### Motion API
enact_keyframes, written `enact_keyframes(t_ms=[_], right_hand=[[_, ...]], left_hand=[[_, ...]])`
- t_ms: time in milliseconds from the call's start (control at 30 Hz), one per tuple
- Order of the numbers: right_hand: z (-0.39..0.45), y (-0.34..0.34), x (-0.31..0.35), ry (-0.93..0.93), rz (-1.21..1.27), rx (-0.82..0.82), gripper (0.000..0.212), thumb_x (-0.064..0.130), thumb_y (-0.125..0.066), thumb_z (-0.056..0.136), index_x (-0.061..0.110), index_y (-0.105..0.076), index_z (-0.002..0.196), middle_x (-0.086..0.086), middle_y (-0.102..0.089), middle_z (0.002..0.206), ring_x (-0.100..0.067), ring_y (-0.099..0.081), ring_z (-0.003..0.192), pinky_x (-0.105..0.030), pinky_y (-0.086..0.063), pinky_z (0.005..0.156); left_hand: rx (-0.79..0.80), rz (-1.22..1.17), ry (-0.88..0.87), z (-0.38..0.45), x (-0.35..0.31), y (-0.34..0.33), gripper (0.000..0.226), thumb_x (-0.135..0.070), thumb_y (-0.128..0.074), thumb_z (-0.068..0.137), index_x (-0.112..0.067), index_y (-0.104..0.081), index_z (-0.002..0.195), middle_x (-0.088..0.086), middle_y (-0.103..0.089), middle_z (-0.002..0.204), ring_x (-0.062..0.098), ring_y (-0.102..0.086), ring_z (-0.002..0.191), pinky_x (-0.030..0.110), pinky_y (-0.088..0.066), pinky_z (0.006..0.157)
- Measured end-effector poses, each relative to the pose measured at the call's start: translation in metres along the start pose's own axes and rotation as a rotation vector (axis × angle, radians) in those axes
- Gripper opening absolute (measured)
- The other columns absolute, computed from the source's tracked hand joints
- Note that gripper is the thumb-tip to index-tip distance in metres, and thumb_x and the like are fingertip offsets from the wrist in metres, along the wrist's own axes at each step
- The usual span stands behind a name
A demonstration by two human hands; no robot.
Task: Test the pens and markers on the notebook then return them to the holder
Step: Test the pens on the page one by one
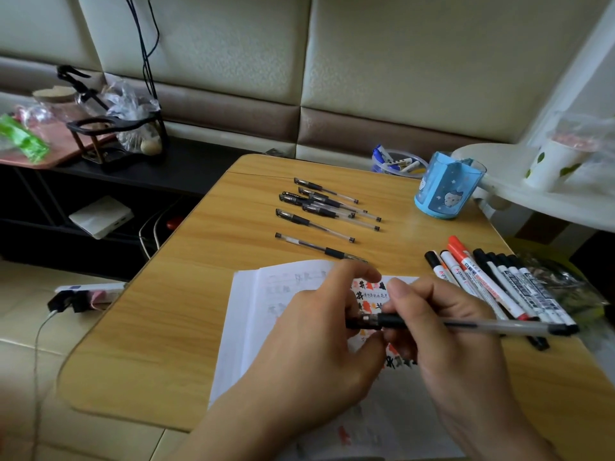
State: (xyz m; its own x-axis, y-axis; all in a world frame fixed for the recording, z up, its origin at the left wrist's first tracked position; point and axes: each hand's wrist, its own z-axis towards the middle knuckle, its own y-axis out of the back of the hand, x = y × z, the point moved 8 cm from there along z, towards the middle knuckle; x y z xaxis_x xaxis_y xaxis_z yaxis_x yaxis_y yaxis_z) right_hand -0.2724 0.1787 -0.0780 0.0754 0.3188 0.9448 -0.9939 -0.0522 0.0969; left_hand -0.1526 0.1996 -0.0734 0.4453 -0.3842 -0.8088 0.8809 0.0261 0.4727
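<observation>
Over the notebook (239, 327), both hands grasp one pen (466, 324): left hand (316, 344) at 9 o'clock, right hand (449, 337) at 3 o'clock.

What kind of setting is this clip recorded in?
Probably a home living room rather than an office: a small wooden table stands against a padded sofa back, with a low shelf holding household clutter and a power strip lying on the cushion beside it.

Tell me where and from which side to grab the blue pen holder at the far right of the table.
Grip the blue pen holder around its outer wall, about mid-height, coming from its left side. It stands upright and roughly cylindrical, so a wrap grip suits it. The white shelf crowds its right, while the wooden table to its left looks bare.
</observation>
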Motion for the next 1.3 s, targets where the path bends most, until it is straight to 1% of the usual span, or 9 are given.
enact_keyframes(t_ms=[167,267,533,667,767,933,1100,1167,1300], right_hand=[[0.001,-0.009,0.001,0.050,-0.078,0.013,0.033,0.044,-0.063,0.075,0.022,-0.054,0.052,0.007,-0.048,0.044,-0.001,-0.040,0.042,-0.014,-0.035,0.043],[0.000,-0.009,0.000,0.072,-0.105,-0.052,0.034,0.031,-0.065,0.078,0.026,-0.054,0.047,0.010,-0.048,0.042,-0.001,-0.042,0.042,-0.012,-0.035,0.043],[0.003,-0.018,-0.004,0.017,-0.025,-0.038,0.034,0.043,-0.060,0.076,0.018,-0.052,0.054,-0.005,-0.048,0.046,-0.008,-0.045,0.044,-0.020,-0.037,0.041],[0.034,-0.010,0.000,0.034,-0.010,-0.074,0.048,0.053,-0.049,0.093,0.015,-0.054,0.065,-0.011,-0.053,0.059,-0.017,-0.050,0.052,-0.027,-0.043,0.047],[0.080,-0.005,0.021,0.210,-0.389,-0.034,0.042,0.052,-0.047,0.090,0.017,-0.050,0.067,-0.003,-0.049,0.051,-0.017,-0.048,0.046,-0.029,-0.043,0.046],[0.124,-0.060,-0.027,0.270,-1.402,0.467,0.050,0.074,-0.042,0.080,0.026,-0.050,0.075,0.008,-0.057,0.067,-0.009,-0.054,0.061,-0.025,-0.033,0.047],[0.134,-0.077,-0.044,0.367,-1.427,0.467,0.050,0.076,-0.036,0.082,0.030,-0.054,0.076,0.011,-0.060,0.072,-0.007,-0.055,0.068,-0.024,-0.031,0.049],[0.148,-0.068,-0.045,0.282,-1.316,0.351,0.039,0.068,-0.041,0.087,0.032,-0.058,0.084,0.013,-0.056,0.074,-0.005,-0.053,0.066,-0.021,-0.033,0.049],[0.174,-0.053,-0.080,0.021,-1.369,0.303,0.030,0.056,-0.055,0.087,0.038,-0.062,0.111,0.010,-0.055,0.111,-0.010,-0.057,0.084,-0.025,-0.047,0.061]], left_hand=[[0.030,-0.067,0.003,-0.003,-0.001,-0.011,0.047,-0.019,-0.059,0.079,-0.038,-0.040,0.117,-0.005,-0.068,0.077,0.014,-0.065,0.071,0.039,-0.052,0.063],[-0.011,-0.092,0.037,-0.004,0.001,-0.009,0.057,-0.017,-0.055,0.078,-0.042,-0.035,0.126,-0.005,-0.070,0.081,0.011,-0.066,0.076,0.038,-0.054,0.068],[-0.037,-0.239,0.160,-0.006,0.002,-0.011,0.067,-0.019,-0.047,0.070,-0.048,-0.029,0.127,-0.006,-0.070,0.080,0.012,-0.065,0.078,0.038,-0.054,0.071],[-0.013,-0.060,0.249,-0.005,0.015,-0.011,0.079,-0.026,-0.049,0.080,-0.047,0.000,0.138,-0.007,-0.064,0.099,0.008,-0.061,0.086,0.031,-0.052,0.081],[-0.011,0.153,0.259,-0.001,0.026,-0.002,0.064,-0.032,-0.048,0.089,-0.041,-0.006,0.137,-0.007,-0.060,0.095,0.013,-0.059,0.086,0.037,-0.052,0.078],[0.024,0.359,0.255,0.006,0.029,-0.003,0.027,-0.042,-0.045,0.090,-0.031,-0.045,0.114,-0.006,-0.056,0.105,0.019,-0.057,0.094,0.036,-0.051,0.079],[0.054,0.405,0.248,0.011,0.030,-0.006,0.032,-0.042,-0.046,0.091,-0.027,-0.045,0.120,-0.002,-0.054,0.111,0.028,-0.057,0.100,0.036,-0.046,0.077],[0.056,0.411,0.252,0.011,0.031,-0.006,0.032,-0.042,-0.045,0.092,-0.026,-0.046,0.119,0.000,-0.054,0.113,0.030,-0.057,0.100,0.035,-0.046,0.077],[0.064,0.439,0.258,0.013,0.028,-0.004,0.031,-0.043,-0.046,0.092,-0.025,-0.047,0.118,0.000,-0.054,0.112,0.030,-0.058,0.099,0.034,-0.045,0.076]])
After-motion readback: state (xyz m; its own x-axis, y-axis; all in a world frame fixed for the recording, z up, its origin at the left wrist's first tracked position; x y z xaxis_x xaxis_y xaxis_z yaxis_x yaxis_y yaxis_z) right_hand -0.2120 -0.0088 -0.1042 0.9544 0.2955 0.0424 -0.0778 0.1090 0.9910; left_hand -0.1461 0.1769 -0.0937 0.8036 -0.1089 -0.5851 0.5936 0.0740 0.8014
